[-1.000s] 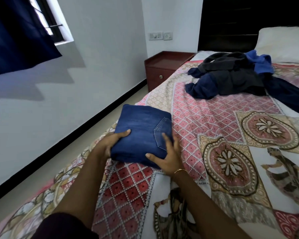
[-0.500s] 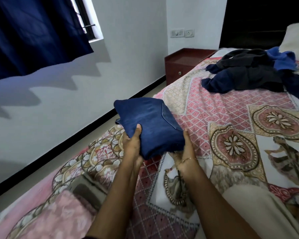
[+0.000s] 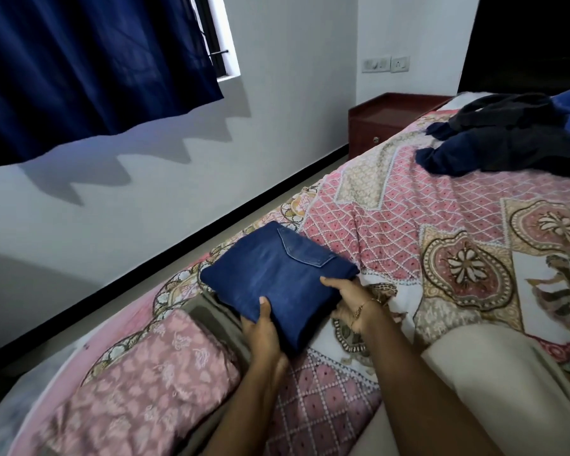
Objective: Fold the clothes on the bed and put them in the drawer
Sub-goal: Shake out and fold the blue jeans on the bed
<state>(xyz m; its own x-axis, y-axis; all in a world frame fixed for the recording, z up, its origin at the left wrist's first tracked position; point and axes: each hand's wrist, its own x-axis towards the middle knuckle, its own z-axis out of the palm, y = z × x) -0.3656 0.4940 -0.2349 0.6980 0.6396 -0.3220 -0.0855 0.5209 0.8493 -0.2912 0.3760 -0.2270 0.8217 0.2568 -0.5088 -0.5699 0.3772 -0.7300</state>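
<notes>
Folded blue jeans (image 3: 277, 274) with a back pocket facing up are held just above the patterned bedspread (image 3: 408, 218), near the bed's left edge. My left hand (image 3: 264, 330) grips the near corner with its thumb on top. My right hand (image 3: 352, 301), with a thin bracelet, grips the right side of the bundle. A heap of unfolded dark and blue clothes (image 3: 514, 143) lies far up the bed at the right. A folded pink patterned garment (image 3: 152, 383) rests at the lower left, beside a grey folded piece (image 3: 211, 314).
A dark red bedside cabinet (image 3: 382, 123) with a small drawer knob stands against the far wall, left of the bed's head. A strip of floor (image 3: 254, 205) runs between bed and white wall. A navy curtain (image 3: 79, 60) hangs at upper left.
The view has swung left and down. Both hands have carried the folded jeans toward the bed's left edge, closer to the pink folded garment, which now shows more fully.
</notes>
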